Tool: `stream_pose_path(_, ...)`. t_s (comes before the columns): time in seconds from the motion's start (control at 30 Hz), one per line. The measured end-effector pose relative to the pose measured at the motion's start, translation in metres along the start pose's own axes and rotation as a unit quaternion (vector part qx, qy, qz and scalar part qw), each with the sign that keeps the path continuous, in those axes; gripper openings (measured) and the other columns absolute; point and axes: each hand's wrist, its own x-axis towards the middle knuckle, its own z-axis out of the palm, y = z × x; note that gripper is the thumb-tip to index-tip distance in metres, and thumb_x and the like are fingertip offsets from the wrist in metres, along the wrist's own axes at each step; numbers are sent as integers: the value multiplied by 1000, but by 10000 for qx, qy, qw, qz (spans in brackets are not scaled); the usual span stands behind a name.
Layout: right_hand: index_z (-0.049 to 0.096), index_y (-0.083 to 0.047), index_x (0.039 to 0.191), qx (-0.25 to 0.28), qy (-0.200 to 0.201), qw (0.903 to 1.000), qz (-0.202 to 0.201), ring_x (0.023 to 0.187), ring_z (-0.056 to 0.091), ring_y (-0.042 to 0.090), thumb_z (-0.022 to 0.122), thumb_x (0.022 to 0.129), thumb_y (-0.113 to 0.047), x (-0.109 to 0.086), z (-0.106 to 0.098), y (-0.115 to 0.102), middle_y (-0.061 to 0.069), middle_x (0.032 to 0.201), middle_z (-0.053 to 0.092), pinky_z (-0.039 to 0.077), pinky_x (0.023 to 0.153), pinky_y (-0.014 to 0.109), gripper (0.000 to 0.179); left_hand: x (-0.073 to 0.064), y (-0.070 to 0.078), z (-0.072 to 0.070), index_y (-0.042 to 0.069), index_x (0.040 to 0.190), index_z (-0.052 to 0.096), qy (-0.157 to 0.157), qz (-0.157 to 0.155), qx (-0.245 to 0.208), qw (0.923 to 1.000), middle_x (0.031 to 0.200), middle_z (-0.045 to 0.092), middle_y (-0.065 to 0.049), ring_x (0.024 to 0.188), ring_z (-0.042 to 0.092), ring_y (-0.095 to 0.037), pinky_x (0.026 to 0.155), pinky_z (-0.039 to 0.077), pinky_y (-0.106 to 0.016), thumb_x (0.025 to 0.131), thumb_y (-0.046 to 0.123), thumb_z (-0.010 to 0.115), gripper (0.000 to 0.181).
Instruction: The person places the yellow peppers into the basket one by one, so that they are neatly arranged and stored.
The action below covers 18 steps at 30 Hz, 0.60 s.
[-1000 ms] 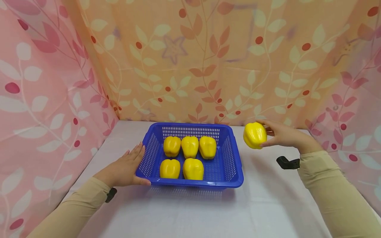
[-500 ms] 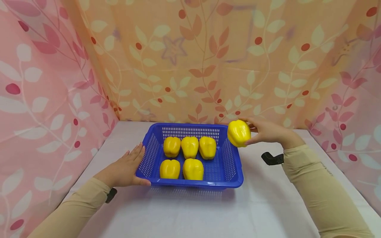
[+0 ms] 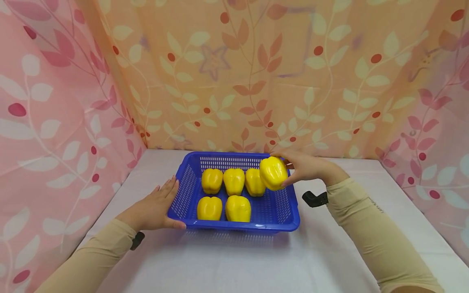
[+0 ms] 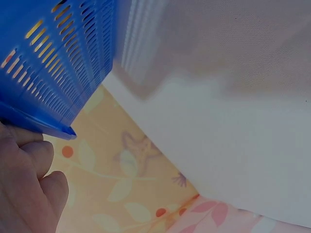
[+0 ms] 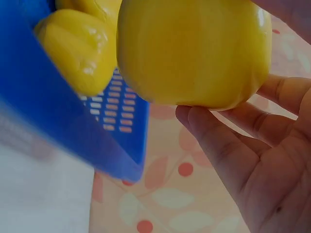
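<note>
My right hand holds a yellow bell pepper between thumb and fingers, above the right side of the blue plastic basket. In the right wrist view the held pepper fills the upper middle, with fingertips against it. Several more yellow peppers sit in the basket, three in the back row and two in front; the held one partly covers the back right pepper. Against the basket's left rim rests my left hand, its fingers extended. The left wrist view shows its fingers by the rim.
The basket stands on a white-covered table. Behind it hangs an orange leaf-patterned curtain, with pink curtains at the sides. Inside the basket, bare floor shows at the front right.
My right hand has carried the pepper leftward from beside the basket, over its right rim, and slightly down in the last half second. The left hand and basket have stayed in place.
</note>
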Motion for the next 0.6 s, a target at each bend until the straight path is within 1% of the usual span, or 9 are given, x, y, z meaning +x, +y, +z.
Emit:
stream_pose_path(0.07,37,-11,135,4,-63,10000,17,115,46,26,83,65,-26,4,4,-3,7,133,41,41,97,43,85,0,0,1,-4,144,7,2,-4,17,10000,151,2,-21,139,6,-35,108,12,-55,62,78,55,126)
stream_pose_path(0.2,39,-11,133,-281,-161,9995,61,112,47,23,83,65,-30,10,12,-8,5,129,43,44,95,39,84,0,-1,1,-4,144,8,21,-4,33,10000,151,3,-21,139,6,-36,108,12,-55,62,78,56,125)
stream_pose_path(0.3,39,-11,134,-493,-288,9983,131,111,47,22,83,65,-33,14,18,-11,5,128,44,44,95,39,84,0,0,1,-5,144,8,29,10,11,10000,151,3,-21,138,7,-36,108,12,-55,62,77,56,125)
stream_pose_path(0.4,39,-12,134,-590,-447,9971,188,111,46,21,82,66,-32,19,25,-12,4,130,44,42,96,40,83,0,1,0,-5,144,8,21,18,-5,10000,151,3,-21,138,7,-36,108,12,-55,62,77,57,125)
stream_pose_path(0.6,39,-11,134,-788,-720,9942,159,112,44,20,82,66,-31,25,34,-13,3,132,43,40,98,40,83,0,1,0,-4,144,8,-3,-3,-19,10000,151,3,-21,138,6,-36,108,11,-55,63,76,58,125)
